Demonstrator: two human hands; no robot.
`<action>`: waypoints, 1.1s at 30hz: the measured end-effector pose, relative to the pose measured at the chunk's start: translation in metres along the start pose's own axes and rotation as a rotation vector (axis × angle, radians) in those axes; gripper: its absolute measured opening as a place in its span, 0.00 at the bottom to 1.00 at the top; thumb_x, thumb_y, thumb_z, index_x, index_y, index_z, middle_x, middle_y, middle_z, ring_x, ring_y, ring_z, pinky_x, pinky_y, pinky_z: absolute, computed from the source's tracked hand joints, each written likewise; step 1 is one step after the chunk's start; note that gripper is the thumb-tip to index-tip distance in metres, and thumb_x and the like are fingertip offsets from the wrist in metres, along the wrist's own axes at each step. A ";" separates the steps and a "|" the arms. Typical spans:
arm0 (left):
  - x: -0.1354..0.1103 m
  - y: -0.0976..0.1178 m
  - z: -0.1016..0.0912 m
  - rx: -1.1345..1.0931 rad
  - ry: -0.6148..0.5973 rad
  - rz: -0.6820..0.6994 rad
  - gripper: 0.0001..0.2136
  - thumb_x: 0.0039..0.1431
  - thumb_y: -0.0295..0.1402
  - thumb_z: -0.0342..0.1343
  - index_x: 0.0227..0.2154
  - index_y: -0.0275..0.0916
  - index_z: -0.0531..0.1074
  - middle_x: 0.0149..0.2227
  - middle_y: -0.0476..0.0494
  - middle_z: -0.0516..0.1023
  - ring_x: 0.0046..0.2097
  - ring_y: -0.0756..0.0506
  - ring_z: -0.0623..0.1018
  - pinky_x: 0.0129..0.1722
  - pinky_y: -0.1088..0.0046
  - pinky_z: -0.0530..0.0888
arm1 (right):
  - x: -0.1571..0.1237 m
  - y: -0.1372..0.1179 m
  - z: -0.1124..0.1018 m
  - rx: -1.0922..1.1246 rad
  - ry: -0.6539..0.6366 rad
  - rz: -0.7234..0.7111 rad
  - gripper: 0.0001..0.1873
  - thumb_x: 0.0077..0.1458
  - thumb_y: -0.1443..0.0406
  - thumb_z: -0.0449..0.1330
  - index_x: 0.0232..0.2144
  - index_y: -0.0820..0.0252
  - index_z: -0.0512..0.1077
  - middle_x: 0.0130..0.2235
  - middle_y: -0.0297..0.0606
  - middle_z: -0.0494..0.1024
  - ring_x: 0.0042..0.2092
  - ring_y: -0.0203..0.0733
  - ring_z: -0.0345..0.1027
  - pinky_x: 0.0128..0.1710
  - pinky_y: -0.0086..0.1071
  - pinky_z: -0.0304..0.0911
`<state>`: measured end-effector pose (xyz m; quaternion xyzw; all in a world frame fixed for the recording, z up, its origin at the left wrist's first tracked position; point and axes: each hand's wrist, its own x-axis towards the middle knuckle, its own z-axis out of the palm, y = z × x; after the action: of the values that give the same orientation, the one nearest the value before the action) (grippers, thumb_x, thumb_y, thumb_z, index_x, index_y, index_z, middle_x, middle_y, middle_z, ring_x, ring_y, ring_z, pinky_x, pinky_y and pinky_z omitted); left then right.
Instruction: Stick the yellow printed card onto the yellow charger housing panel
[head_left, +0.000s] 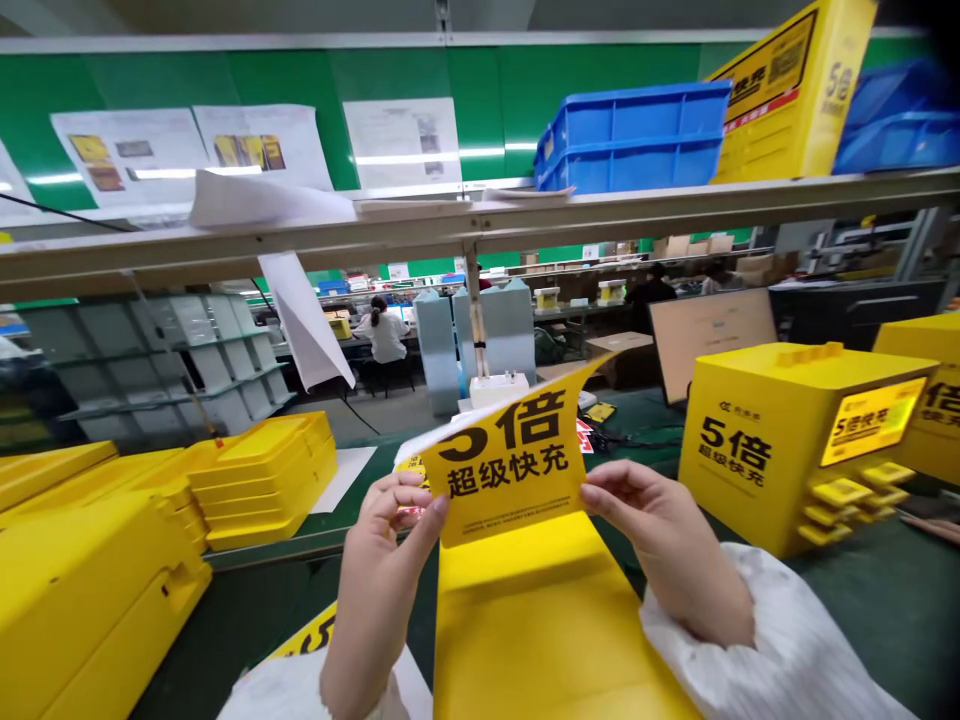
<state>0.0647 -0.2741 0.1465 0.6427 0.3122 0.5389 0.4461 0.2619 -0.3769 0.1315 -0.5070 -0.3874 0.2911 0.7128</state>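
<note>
Fingers (397, 492) of the left hand (379, 570) and right hand (660, 540) pinch the side edges of a yellow printed sticker (504, 470), held just above a yellow plastic panel (532, 630). Uneven pull could crease it or let it touch down crooked. Its top corner curls, white backing showing upper left. Yellow boxes (772, 450) stand beyond.

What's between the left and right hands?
In the head view, a yellow printed sheet spans the gap, pinched by the left hand and right hand, above a yellow panel.
</note>
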 end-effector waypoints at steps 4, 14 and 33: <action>0.004 -0.014 -0.002 0.133 -0.079 -0.034 0.12 0.46 0.42 0.60 0.21 0.39 0.68 0.33 0.45 0.69 0.39 0.45 0.68 0.36 0.74 0.65 | 0.001 0.005 -0.004 -0.063 -0.073 0.096 0.17 0.41 0.53 0.66 0.24 0.60 0.69 0.25 0.32 0.70 0.29 0.35 0.61 0.29 0.26 0.56; 0.001 -0.028 0.001 -0.026 -0.174 -0.307 0.12 0.44 0.41 0.62 0.26 0.40 0.69 0.27 0.47 0.72 0.32 0.46 0.70 0.33 0.73 0.67 | -0.007 0.012 -0.009 -0.026 -0.126 0.177 0.15 0.45 0.55 0.64 0.22 0.59 0.67 0.34 0.33 0.67 0.37 0.37 0.61 0.36 0.25 0.58; -0.001 -0.030 0.003 -0.036 -0.330 -0.535 0.16 0.43 0.45 0.61 0.23 0.38 0.64 0.28 0.48 0.71 0.34 0.48 0.70 0.35 0.73 0.66 | -0.006 0.022 -0.018 -0.001 -0.064 0.204 0.15 0.42 0.56 0.65 0.19 0.59 0.68 0.37 0.34 0.64 0.41 0.41 0.60 0.39 0.29 0.58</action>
<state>0.0698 -0.2637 0.1188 0.6085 0.3842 0.2960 0.6281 0.2736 -0.3834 0.1057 -0.5344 -0.3565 0.3782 0.6665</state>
